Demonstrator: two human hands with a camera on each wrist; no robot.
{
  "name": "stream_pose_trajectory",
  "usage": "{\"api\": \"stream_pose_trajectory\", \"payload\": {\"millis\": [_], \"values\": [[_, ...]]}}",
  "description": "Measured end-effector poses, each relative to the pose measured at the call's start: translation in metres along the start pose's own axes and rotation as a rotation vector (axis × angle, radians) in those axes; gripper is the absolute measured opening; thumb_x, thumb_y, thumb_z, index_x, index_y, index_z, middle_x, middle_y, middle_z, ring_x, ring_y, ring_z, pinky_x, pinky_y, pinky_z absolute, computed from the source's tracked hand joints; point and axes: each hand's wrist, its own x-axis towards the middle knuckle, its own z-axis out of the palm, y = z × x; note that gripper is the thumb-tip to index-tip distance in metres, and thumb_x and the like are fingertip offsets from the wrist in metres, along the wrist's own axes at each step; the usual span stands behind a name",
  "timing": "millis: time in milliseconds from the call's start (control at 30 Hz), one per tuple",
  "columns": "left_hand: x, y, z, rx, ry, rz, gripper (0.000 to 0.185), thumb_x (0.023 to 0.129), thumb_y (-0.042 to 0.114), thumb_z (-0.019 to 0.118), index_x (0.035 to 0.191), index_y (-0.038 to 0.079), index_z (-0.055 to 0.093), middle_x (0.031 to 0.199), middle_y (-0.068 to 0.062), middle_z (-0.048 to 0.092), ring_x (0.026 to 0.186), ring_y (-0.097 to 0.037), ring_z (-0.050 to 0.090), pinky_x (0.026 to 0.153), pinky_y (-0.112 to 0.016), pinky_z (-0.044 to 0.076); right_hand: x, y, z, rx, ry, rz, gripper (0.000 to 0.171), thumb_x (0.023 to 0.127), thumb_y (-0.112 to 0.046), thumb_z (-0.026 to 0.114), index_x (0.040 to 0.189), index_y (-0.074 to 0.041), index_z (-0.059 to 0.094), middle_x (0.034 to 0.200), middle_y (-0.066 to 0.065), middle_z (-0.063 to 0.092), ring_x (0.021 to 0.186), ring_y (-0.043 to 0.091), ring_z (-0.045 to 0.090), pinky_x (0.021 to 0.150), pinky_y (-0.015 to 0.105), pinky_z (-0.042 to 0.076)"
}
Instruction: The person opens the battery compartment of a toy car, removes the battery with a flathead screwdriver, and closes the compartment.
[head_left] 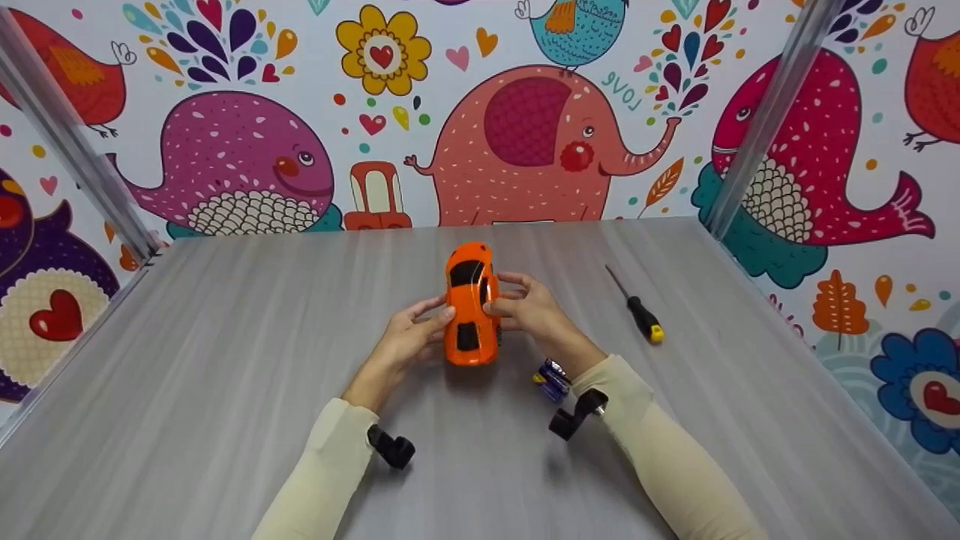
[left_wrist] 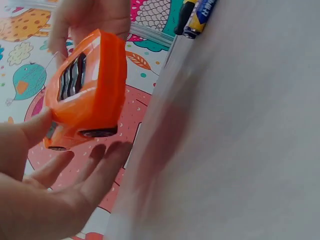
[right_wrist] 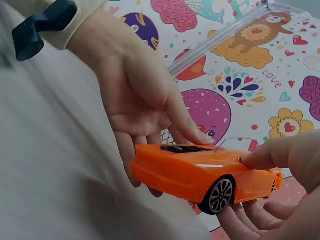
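Note:
An orange toy car (head_left: 471, 304) with dark windows is held above the grey table, wheels down, its underside hidden in the head view. My right hand (head_left: 541, 309) grips it from the right, thumb on the side edge and fingers beneath. From the left, my left hand (head_left: 411, 334) touches it with the thumb along its edge and the fingers under the body. In the right wrist view the car (right_wrist: 200, 172) shows a spoked wheel (right_wrist: 220, 195); the left hand (right_wrist: 142, 95) lies along its far side. In the left wrist view a black slatted rear window (left_wrist: 73, 77) faces up.
Blue and yellow batteries (head_left: 553, 380) lie by the right wrist. A screwdriver (head_left: 636, 309) with a black and yellow handle rests at the right of the table (head_left: 262, 322). A patterned wall (head_left: 390, 135) and metal posts (head_left: 772, 112) stand behind.

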Motion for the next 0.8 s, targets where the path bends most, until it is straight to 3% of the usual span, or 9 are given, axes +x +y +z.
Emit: {"api": "stream_pose_trajectory", "payload": {"millis": [167, 500, 800], "values": [[0.0, 0.002, -0.003, -0.079, -0.026, -0.028, 0.055, 0.098, 0.026, 0.067, 0.146, 0.009, 0.049, 0.135, -0.018, 0.065, 0.109, -0.023, 0.069, 0.093, -0.042, 0.057, 0.004, 0.004, -0.003, 0.063, -0.036, 0.034, 0.06, 0.088, -0.005, 0.072, 0.143, -0.01, 0.048, 0.135, 0.018, 0.059, 0.106, 0.023, 0.068, 0.093, 0.038, 0.058], [-0.001, 0.002, 0.0, 0.021, 0.003, -0.039, 0.054, 0.095, 0.017, 0.069, 0.144, 0.006, 0.052, 0.126, -0.02, 0.069, 0.097, -0.022, 0.072, 0.08, -0.042, 0.061, 0.01, 0.015, -0.005, 0.045, -0.032, 0.043, 0.061, 0.089, -0.001, 0.07, 0.146, -0.004, 0.047, 0.136, 0.021, 0.057, 0.107, 0.022, 0.066, 0.1, 0.04, 0.055], [0.0, -0.004, -0.003, 0.056, 0.033, -0.111, 0.053, 0.094, 0.016, 0.069, 0.143, 0.005, 0.053, 0.129, -0.021, 0.067, 0.102, -0.027, 0.07, 0.081, -0.046, 0.061, 0.015, 0.026, -0.002, 0.012, -0.077, 0.098, 0.059, 0.091, -0.003, 0.067, 0.146, -0.001, 0.047, 0.135, 0.021, 0.057, 0.106, 0.022, 0.065, 0.103, 0.043, 0.053]]}}
